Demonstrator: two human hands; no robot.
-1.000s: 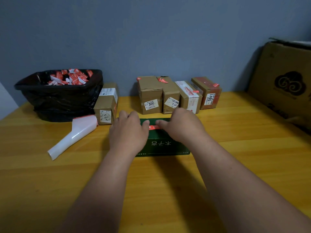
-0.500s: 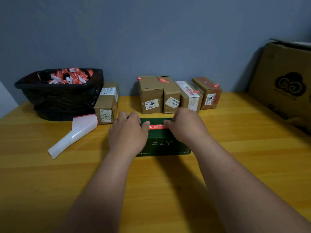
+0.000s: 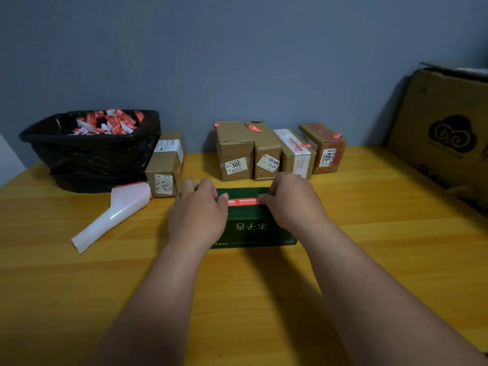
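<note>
While curled fingers [image 3: 206, 187] pinch both ends of the red tape strip [image 3: 243, 201], I read the step as sealing the green box [image 3: 250, 228], lying flat at the middle of the tabletop [image 3: 369, 247]. Left hand [image 3: 198, 210] works at 9 o'clock of the strip, right hand [image 3: 287, 204] at 3 o'clock. Firm, even pressure outward should bed the glossy strip onto the matte, rectangular card without wrinkles. Brown taped cartons [image 3: 235, 151] line up at 12 o'clock.
</note>
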